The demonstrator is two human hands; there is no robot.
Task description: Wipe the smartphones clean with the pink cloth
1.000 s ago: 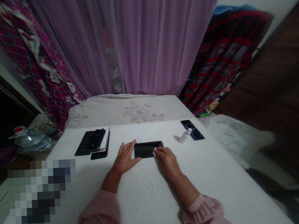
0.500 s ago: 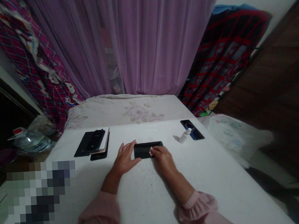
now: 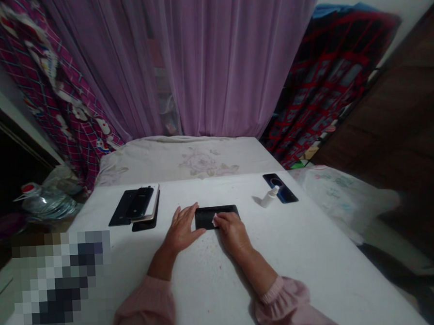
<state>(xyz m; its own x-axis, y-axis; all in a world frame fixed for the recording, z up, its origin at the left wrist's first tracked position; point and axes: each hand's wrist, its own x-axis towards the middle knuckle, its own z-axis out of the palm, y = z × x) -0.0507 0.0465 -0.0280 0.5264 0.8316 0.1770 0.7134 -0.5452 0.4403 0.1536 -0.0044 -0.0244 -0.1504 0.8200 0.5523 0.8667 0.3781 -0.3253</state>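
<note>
A dark, flat, phone-like device (image 3: 205,220) lies lengthwise across the white table in front of me. My left hand (image 3: 182,228) rests at its left end, fingers spread, with the thumb along the near edge and the fingertips by the far corner. Pinched in my right hand (image 3: 233,232) is a small pinkish-white cloth or tissue (image 3: 215,220), pressed on the dark surface near its middle. The right hand covers part of the device's right half. A small white spray bottle (image 3: 270,197) stands to the right, beside a dark blue panel (image 3: 287,193) with a ring.
Several phones and dark panels are stacked (image 3: 141,204) at the left of the table (image 3: 209,298). Purple curtains (image 3: 211,61) hang behind it. A large clear bottle (image 3: 46,203) is beyond the left edge; a plastic bag (image 3: 344,190) lies at the right. The lower left is pixelated.
My right hand has slid slightly left over the device, carrying the cloth with it. The left hand stays at the device's left end.
</note>
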